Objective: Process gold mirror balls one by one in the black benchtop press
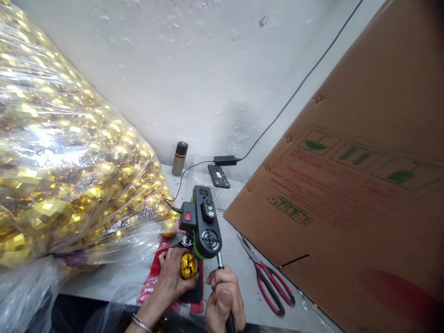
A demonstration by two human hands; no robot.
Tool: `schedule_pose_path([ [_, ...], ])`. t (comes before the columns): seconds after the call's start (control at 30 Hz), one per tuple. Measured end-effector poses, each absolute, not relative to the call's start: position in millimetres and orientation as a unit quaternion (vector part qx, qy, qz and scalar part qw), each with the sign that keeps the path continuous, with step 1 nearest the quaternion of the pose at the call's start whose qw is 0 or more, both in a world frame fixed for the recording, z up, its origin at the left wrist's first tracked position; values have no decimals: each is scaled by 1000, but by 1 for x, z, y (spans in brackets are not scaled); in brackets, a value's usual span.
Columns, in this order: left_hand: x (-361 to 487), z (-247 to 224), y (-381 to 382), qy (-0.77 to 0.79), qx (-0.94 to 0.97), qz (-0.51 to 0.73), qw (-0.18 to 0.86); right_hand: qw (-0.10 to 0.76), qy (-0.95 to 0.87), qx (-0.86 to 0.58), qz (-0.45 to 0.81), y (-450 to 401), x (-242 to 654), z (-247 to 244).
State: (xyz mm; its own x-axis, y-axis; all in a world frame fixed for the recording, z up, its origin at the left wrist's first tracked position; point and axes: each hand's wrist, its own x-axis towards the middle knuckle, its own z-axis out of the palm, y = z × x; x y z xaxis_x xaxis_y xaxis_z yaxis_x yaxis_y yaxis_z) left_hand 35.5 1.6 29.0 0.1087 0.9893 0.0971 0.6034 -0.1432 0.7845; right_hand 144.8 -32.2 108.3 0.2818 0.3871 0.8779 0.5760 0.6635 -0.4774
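Observation:
My left hand point(170, 273) is closed around a small gold mirrored ball point(188, 266), in front of a black and green machine point(207, 222). The machine has round vents and a red switch on its side. My right hand point(225, 298) is wrapped round the black handle point(230, 323) of a metal rod point(219, 260). The rod's upper end passes behind the machine's front, so I cannot tell whether it is joined to it. Under the ball lies a black base point(193, 295) on a red plastic sheet point(155, 273).
A large clear bag of gold balls point(69, 175) bulges at left. Red-handled scissors point(274, 284) lie right, beside a cardboard box point(333, 185). Behind stand a flask point(179, 159), a dark phone-like slab point(218, 176) and a power adapter point(225, 160) with its cord point(301, 85).

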Motion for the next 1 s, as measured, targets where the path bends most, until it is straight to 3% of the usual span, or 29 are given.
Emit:
schedule_pose_path([
  [0.27, 36, 26, 1, 573, 689, 339, 286, 697, -587, -409, -54, -34, 145, 114],
  [0.57, 34, 25, 1, 570, 696, 328, 287, 666, -583, -465, 25, -38, 150, 159],
  [1.0, 34, 24, 2, 567, 701, 329, 279, 686, -590, -422, -49, -34, 144, 108],
])
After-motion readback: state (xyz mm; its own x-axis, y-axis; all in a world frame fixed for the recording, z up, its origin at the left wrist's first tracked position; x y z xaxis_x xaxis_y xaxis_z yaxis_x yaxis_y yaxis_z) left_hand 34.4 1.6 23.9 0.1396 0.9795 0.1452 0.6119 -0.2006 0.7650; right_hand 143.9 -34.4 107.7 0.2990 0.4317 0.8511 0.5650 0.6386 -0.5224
